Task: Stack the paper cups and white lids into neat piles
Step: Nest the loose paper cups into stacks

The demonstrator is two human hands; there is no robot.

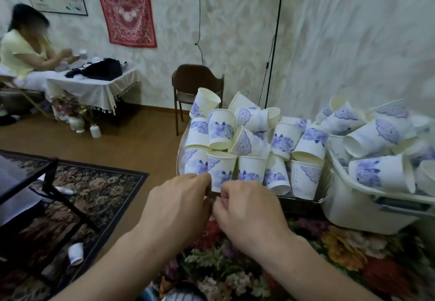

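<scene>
Cups [249,145] crowd the tray [303,199] beside a full tub [367,213]; left hand [174,204] and right hand [249,209], fingers curled, pinch one cup [220,171].

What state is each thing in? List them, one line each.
Left hand: fingers curled at a front cup.
Right hand: fingers curled, grip hidden.
Cups on tray: jumbled, unstacked.
Cups in white bin: heaped loose.
Cup on floor: lying alone.
Chair: unoccupied.
</scene>
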